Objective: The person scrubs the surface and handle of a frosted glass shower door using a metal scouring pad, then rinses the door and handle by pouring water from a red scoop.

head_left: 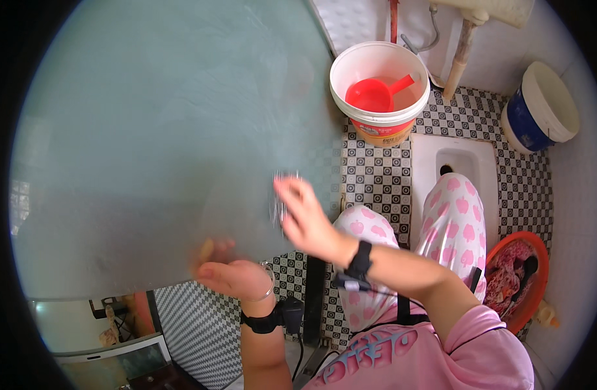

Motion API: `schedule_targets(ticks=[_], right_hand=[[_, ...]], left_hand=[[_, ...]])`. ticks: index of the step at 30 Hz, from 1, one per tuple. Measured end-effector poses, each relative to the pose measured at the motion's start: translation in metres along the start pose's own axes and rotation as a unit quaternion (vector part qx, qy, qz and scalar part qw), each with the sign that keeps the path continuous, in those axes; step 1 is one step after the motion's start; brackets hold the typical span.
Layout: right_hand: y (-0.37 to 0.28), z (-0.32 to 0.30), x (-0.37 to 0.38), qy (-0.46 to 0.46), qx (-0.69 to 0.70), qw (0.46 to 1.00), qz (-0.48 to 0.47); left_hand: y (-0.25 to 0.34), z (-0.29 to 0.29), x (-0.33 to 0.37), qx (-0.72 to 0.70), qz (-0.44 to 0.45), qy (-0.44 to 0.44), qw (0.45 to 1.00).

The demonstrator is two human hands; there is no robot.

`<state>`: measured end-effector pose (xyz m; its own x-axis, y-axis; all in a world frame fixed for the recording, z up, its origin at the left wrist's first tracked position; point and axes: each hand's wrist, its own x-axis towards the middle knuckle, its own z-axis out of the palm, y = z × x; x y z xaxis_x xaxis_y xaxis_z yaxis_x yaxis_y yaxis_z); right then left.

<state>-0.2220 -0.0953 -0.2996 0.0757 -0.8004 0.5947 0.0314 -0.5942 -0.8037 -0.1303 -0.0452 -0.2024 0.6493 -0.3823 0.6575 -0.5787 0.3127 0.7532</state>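
Note:
A large frosted greenish glass panel (155, 117), like a door, fills the left side. My right hand (308, 218) presses a silvery, wiry pad (279, 207), which looks like a steel scourer, against the panel near its right edge. The fingers are bent over the pad, and its outline is streaked by motion. Lower and to the left, my left hand (230, 276) grips the panel's near edge. Its thumb lies along the edge, and the other fingers show only as a blur at the glass. Both wrists wear black straps with small dark boxes.
A white bucket (341, 81) with a red dipper (373, 95) stands beyond the panel. A squat toilet (419, 188) is set in the patterned floor beside my knees. Farther right are a white-and-blue bucket (526, 117) and an orange basin (531, 312) of clothes.

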Motion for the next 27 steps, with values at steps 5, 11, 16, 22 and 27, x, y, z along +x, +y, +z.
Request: schedule_targets(ticks=[5,11,16,22,27], right_hand=[[0.010,-0.003,0.012,0.007,-0.029,0.999,-0.016],[0.050,-0.013,0.094,0.117,-0.072,0.990,0.024],[-0.008,0.010,0.000,-0.026,-0.018,0.999,-0.038],[0.052,-0.009,0.096,0.066,-0.062,0.996,0.008],[0.081,-0.024,0.127,0.116,-0.080,0.988,0.057]], left_hand=[[0.004,0.003,-0.001,0.004,0.015,-0.023,1.000],[0.000,0.006,-0.002,0.041,0.011,-0.002,0.999],[-0.002,0.002,-0.002,0.046,0.012,0.009,0.999],[-0.007,0.001,-0.002,0.033,0.024,0.003,0.999],[-0.008,0.006,-0.002,0.011,0.051,-0.028,0.998]])
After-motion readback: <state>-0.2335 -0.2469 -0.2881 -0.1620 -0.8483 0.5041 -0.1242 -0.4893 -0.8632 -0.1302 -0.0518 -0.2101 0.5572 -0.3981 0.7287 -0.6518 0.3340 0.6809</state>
